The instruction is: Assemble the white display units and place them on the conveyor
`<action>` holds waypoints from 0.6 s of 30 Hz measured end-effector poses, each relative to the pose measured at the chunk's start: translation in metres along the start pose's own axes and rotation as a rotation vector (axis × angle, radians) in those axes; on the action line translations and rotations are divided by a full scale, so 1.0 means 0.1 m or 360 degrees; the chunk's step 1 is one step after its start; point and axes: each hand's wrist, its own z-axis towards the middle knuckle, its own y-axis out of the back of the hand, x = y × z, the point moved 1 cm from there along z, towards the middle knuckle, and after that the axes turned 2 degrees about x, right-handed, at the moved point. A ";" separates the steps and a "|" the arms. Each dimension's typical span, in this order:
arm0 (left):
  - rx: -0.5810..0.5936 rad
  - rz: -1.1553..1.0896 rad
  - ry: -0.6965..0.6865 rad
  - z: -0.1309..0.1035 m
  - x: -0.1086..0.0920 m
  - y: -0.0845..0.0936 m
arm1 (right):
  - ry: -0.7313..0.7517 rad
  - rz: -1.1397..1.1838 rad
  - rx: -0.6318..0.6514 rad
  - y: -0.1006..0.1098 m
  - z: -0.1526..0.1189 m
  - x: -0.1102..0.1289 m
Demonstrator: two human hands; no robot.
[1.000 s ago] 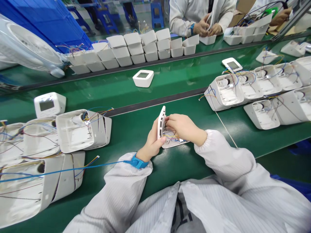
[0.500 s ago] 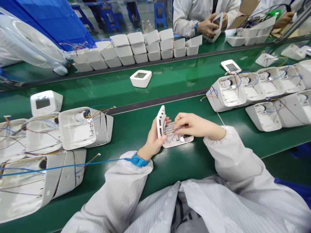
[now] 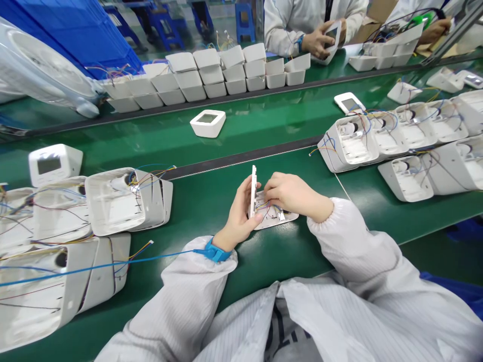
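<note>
My left hand (image 3: 241,213) is closed round a white plastic panel (image 3: 253,192), which stands on edge and shows almost side-on. To its right a shallow white plastic cover (image 3: 269,221) lies on the green bench, its inside facing up, with thin coloured wires (image 3: 268,206) and a small white connector in it. My right hand (image 3: 283,193) is over this cover with its fingertips pinched at the wires, close to the panel's inner face. The fingers partly hide what lies between them. A blue wrist strap (image 3: 217,250) with a cord is on my left wrist.
Open white housings with wires stand at left (image 3: 116,201) and right (image 3: 354,141). White display units lie on the green conveyor (image 3: 207,123). Stacked white shells (image 3: 188,78) line the far side. A co-worker's hands (image 3: 320,42) hold a white frame. A fan (image 3: 41,65) stands upper left.
The panel in my left hand has turned more edge-on. My right hand has shifted left, nearer to the panel. The display units on the conveyor have moved left.
</note>
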 end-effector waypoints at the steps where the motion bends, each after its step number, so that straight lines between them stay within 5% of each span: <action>1: 0.0001 0.0048 -0.0011 0.00 -0.01 -0.01 | 0.0005 -0.0039 -0.0027 -0.01 0.00 0.00; 11: 0.0073 0.0644 -0.0115 0.03 -0.10 -0.02 | -0.0318 -0.0124 0.0045 -0.05 0.02 0.06; 18: 0.0612 0.1079 -0.0097 0.11 -0.25 0.06 | -0.0414 0.0656 0.0144 0.01 -0.03 -0.20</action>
